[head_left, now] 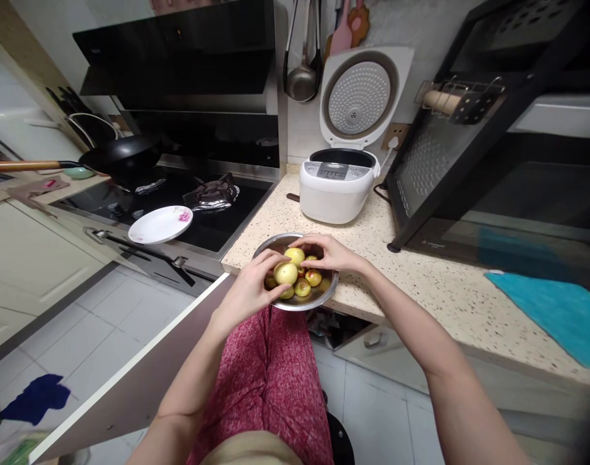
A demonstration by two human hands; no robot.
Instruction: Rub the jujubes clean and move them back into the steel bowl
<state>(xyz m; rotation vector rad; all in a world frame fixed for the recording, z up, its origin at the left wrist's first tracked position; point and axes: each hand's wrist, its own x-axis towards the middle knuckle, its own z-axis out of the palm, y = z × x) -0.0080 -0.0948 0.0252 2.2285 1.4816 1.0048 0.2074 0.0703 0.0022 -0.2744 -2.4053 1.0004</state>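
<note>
A steel bowl (272,243) sits at the front edge of the speckled counter (421,284), holding several small yellow-green and reddish fruits (305,287). My left hand (249,290) grips one pale yellow fruit (286,273) over the bowl. My right hand (326,252) reaches in from the right, its fingers on another yellow fruit (295,254) at the bowl's far side.
A white rice cooker (337,184) with its lid up stands behind the bowl. To the left lie a black stove (179,194), a wok (121,154) and a white plate (160,224). An oven (493,168) and a teal cloth (561,310) are on the right. An open cabinet door (140,361) juts out below.
</note>
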